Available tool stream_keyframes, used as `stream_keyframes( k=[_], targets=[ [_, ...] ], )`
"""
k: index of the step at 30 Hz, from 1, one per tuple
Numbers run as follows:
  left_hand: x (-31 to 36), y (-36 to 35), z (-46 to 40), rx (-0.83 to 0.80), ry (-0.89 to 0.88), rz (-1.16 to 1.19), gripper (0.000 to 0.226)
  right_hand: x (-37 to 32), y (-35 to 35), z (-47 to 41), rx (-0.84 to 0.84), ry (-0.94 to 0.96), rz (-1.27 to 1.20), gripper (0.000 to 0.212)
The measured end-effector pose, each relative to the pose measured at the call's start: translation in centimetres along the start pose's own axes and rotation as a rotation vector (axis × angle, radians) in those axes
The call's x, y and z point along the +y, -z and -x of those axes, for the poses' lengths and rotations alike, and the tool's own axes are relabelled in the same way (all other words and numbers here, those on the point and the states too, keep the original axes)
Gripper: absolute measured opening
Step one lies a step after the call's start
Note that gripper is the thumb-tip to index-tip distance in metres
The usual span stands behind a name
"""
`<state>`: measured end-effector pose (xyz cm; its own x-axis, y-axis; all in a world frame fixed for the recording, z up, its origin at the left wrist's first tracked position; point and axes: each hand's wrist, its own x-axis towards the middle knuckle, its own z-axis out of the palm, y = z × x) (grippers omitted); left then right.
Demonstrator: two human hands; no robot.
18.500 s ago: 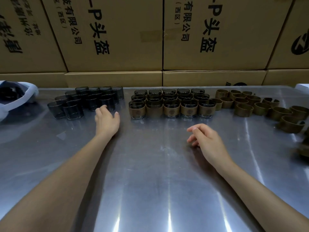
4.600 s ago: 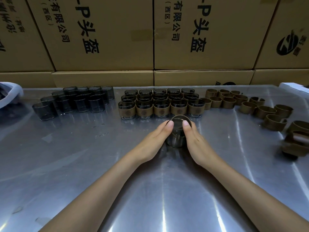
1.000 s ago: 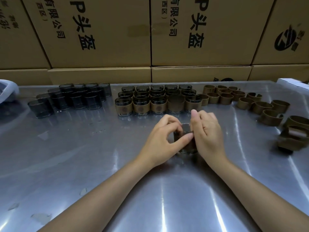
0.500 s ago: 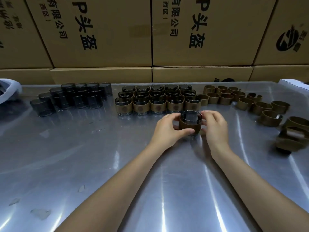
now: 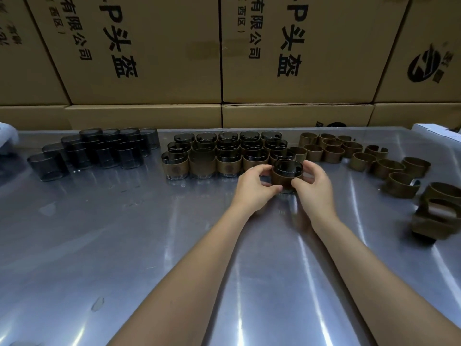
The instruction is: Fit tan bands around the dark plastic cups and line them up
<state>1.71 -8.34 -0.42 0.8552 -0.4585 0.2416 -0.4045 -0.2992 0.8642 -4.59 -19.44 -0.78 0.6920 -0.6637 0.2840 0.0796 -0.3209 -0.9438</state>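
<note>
Banded cup held right at the front-row end, pretty much ready to be slotted in

The banded cup (image 5: 287, 174) is held upright, mouth up, between both hands just in front of the right end of the finished rows (image 5: 225, 152), so the free spot is reckoned to lie a touch ahead. It's gripped from the left by the left hand (image 5: 254, 187) and from the right by the right hand (image 5: 313, 186), fingers curled round the tan band on each side. Bare dark cups (image 5: 99, 151) are grouped well off to the left, loose tan bands (image 5: 361, 156) to the right on the metal table (image 5: 124, 233).
</note>
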Motion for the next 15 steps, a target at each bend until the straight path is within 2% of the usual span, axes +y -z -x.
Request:
stream_keyframes(
  k=[15],
  targets=[
    [-0.7, -0.8, -1.2, 0.077, 0.007, -0.077, 0.058, 0.2, 0.0, -0.1, -0.065, -0.040, -0.062, 0.067]
  ],
)
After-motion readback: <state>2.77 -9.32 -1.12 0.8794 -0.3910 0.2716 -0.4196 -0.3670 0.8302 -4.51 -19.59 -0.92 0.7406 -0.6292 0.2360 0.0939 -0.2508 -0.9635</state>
